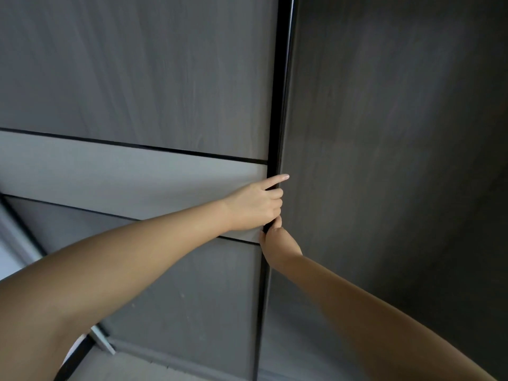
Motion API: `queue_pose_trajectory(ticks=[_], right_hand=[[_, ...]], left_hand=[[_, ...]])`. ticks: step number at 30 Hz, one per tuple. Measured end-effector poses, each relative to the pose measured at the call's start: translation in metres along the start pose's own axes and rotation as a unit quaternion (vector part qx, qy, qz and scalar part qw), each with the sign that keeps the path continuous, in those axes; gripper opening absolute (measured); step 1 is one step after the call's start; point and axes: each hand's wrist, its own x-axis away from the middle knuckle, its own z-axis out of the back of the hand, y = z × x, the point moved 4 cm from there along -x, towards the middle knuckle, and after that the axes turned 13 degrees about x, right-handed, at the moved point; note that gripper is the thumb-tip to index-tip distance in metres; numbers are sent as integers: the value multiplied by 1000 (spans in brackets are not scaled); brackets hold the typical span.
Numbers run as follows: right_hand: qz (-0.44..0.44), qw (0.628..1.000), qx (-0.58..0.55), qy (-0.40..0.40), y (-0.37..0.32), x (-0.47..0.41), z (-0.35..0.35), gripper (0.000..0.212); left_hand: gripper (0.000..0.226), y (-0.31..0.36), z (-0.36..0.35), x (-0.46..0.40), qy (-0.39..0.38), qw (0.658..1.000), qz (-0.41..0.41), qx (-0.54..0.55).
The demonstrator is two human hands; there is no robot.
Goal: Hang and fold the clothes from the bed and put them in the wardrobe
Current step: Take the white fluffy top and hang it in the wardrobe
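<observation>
Both hands' fingers curl round the wardrobe door's upright black edge.

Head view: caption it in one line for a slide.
Both hands at the wardrobe: left hand and right hand grip the black edge strip of the grey sliding door.

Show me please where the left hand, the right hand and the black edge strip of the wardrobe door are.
left hand (254,206), head view, back of the hand.
right hand (277,243), head view, back of the hand.
black edge strip (281,78), head view, upper stretch.
</observation>
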Motion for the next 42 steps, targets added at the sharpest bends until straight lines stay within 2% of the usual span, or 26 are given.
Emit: queue_pose_trajectory(ticks=[2,3,5,8,10,11,13,16,18,21,23,26,30,33,36,42], right_hand=[[-9,999,-35,-19,0,-1,0,65],[14,1000,-8,-4,-4,0,-1,65],[20,1000,1,-23,-3,3,2,63],[-29,989,-135,-51,3,6,7,57],[-78,941,-317,-86,12,11,7,52],[-86,927,-354,-91,21,15,9,49],[-89,926,-361,-70,40,22,5,44],[-171,915,-362,-44,84,42,-12,38],[-236,900,-364,-47,118,62,-27,38],[-317,879,-348,-70,163,105,-46,38],[-365,865,-337,-73,188,143,-59,37],[-443,832,-316,-106,214,213,-87,36],[-525,791,-271,-159,228,321,-119,39],[-598,729,-266,-200,230,421,-134,38],[-655,675,-252,-229,222,523,-138,38],[-752,566,-214,-264,178,713,-114,35]], left_hand=[[20,0,1,2,10,1000,-3,-1],[19,0,0,2,12,1000,-6,-4],[19,1,-2,3,10,1000,-16,-14],[28,2,-1,3,23,1000,-11,-8],[34,1,5,2,47,999,3,8],[35,2,7,-1,60,998,6,21],[37,3,13,-12,69,995,27,63],[41,9,22,-39,50,984,81,152],[43,12,23,-67,20,946,144,291],[37,15,31,-116,56,871,212,440],[37,28,38,-150,67,821,219,522],[41,65,55,-201,47,770,177,611],[39,131,99,-263,27,752,84,653],[37,198,166,-307,29,765,-22,643],[35,270,247,-334,39,761,-137,633],[35,411,411,-339,89,716,-332,607]])
